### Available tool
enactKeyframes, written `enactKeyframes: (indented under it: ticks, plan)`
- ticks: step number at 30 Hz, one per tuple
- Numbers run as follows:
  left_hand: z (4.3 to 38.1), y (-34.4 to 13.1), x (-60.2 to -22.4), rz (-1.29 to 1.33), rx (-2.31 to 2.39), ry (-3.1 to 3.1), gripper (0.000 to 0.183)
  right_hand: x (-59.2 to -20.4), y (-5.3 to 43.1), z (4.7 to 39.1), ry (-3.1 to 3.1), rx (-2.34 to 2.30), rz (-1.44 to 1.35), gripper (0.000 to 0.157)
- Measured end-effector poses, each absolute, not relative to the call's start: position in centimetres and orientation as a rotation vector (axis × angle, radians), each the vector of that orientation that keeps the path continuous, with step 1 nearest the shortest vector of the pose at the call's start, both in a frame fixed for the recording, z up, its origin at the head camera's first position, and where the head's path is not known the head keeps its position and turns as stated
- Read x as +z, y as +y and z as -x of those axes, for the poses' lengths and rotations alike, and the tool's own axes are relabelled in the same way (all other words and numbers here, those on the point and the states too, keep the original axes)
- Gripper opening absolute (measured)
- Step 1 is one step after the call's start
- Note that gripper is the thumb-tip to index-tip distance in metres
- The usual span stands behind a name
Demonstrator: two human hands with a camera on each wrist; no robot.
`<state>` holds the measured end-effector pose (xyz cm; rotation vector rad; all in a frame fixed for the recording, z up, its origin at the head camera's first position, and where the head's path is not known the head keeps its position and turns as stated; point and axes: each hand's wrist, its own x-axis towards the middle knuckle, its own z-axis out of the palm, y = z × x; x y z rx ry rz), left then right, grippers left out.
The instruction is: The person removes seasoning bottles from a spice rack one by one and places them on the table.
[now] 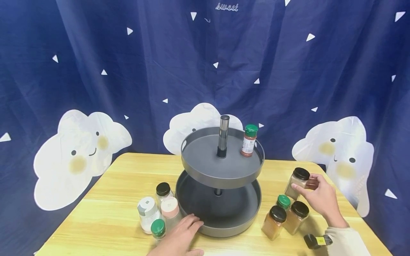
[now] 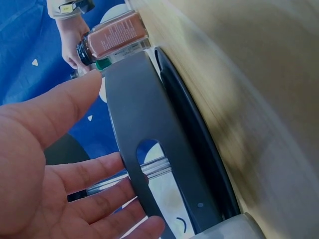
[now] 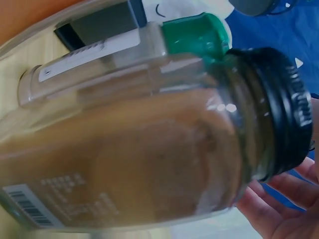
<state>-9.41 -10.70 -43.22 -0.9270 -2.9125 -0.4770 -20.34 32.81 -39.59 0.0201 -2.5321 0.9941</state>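
Observation:
In the head view, my right hand (image 1: 321, 199) grips a black-lidded spice jar (image 1: 293, 188) of greyish-brown powder at the table's right side. Whether its base touches the table I cannot tell. My left hand (image 1: 180, 236) rests at the front-left rim of the two-tier tray (image 1: 221, 231), and its fingers are extended against the grey wall in the left wrist view. Near the right hand stand a green-lidded jar (image 1: 283, 202) and two black-lidded jars, one brown (image 1: 293, 222), one orange (image 1: 272, 227). A large jar of brown powder (image 3: 124, 159) fills the right wrist view.
A green-lidded bottle (image 1: 248, 142) of red spice stands on the upper tier, right of the central pole (image 1: 223, 135). Left of the tray are a white jar (image 1: 148, 217), a pink-lidded jar (image 1: 170, 209), a black-lidded jar (image 1: 164, 190) and a green-lidded one (image 1: 158, 228). A blue curtain (image 1: 153, 71) hangs behind.

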Motion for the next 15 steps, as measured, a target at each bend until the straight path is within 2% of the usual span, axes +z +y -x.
enactKeyframes:
  ticks: [15]
  plan:
    - [9.4,-10.8,-43.3,0.920,-0.478,-2.913,0.067,-41.0,33.3,20.6,-2.615,1.004,-0.071,0.075]
